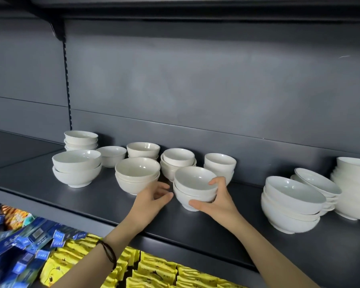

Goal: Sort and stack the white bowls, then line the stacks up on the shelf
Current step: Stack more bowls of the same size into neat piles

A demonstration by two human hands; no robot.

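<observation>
White bowls stand in stacks on a dark grey shelf (40, 183). My right hand (214, 201) grips a short stack of small bowls (193, 183) at the shelf's middle front, thumb under its side and fingers over the rim. My left hand (152, 196) hovers with relaxed fingers just left of that stack, close to another stack (136, 173). Further stacks stand at the left (76, 167), back left (80, 139), and behind (178, 161) (219, 163). A single bowl (111, 154) sits between them.
Bigger bowl stacks (291, 202) (318, 183) (353, 186) fill the shelf's right end. A shelf board hangs overhead, with a slotted upright (68, 86) at the back left. Below the shelf lie blue boxes (19, 246) and yellow packets (154, 269).
</observation>
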